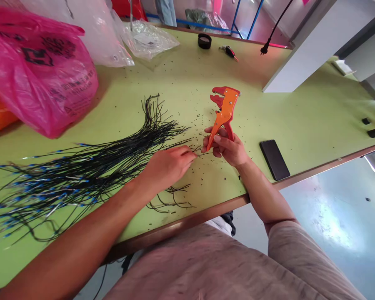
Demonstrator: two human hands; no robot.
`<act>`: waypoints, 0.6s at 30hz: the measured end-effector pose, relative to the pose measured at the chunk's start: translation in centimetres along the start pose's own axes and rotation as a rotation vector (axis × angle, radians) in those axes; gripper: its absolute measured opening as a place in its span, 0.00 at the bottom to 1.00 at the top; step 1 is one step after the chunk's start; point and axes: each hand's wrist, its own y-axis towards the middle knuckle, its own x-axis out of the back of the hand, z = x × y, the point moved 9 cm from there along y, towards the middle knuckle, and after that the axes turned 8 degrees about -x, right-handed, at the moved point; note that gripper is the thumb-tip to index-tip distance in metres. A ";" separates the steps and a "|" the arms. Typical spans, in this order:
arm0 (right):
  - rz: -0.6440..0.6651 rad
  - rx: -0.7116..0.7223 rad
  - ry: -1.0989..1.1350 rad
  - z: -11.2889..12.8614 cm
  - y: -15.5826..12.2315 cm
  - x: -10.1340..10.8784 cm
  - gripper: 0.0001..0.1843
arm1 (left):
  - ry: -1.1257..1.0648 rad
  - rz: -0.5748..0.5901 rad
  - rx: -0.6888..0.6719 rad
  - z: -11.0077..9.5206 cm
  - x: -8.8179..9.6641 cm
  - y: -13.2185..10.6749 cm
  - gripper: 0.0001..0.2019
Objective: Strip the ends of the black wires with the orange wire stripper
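My right hand (226,146) is wrapped round the handles of an orange and red wire stripper (227,106), whose jaws point up and to the left. Between the thumb and fingers of my left hand (171,164) is the end of a thin black wire (206,153), which reaches toward the right hand's fingertips. A large bundle of black wires (112,158) lies to the left, its far-left ends carrying blue sleeves and bare metal tips. A few separate black wires (175,203) rest below my left hand.
Small black scraps litter the green table (253,116). A phone (274,159) lies near the front edge. Pink plastic bag (43,75) and clear bags (150,41) stand at the back left. A black ring (204,41), keys (229,52) and a grey post (312,50) are farther back.
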 end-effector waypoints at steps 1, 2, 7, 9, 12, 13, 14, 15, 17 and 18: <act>0.006 0.005 -0.005 0.1 0.0 -0.1 0.27 | 0.020 0.041 -0.013 -0.2 -0.6 0.7 0.15; 0.010 0.010 -0.007 0.2 -0.1 -0.2 0.27 | 0.042 0.079 -0.013 -0.3 -1.2 1.3 0.15; -0.006 0.031 0.005 0.6 -0.2 -0.1 0.27 | 0.104 0.161 0.098 0.8 -2.1 3.0 0.16; -0.007 0.031 0.015 0.7 -0.2 -0.1 0.26 | 0.142 0.156 0.152 1.8 -1.5 3.3 0.16; 0.004 0.024 0.025 0.5 -0.2 -0.1 0.26 | 0.216 0.159 0.220 3.4 -0.7 3.4 0.17; 0.007 0.023 0.022 0.5 -0.1 -0.1 0.26 | 0.217 0.157 0.233 3.9 -0.5 3.4 0.17; 0.008 0.023 0.019 0.4 -0.1 -0.1 0.26 | 0.204 0.146 0.238 4.3 -0.3 3.3 0.18; 0.009 0.025 0.015 0.4 -0.1 -0.1 0.25 | 0.184 0.126 0.237 4.5 -0.1 3.2 0.18; 0.008 0.029 0.012 0.4 -0.1 0.0 0.24 | 0.145 0.071 0.216 4.7 0.2 2.9 0.18; 0.005 0.031 0.014 0.4 -0.1 0.1 0.24 | 0.133 0.039 0.203 4.7 0.3 2.7 0.18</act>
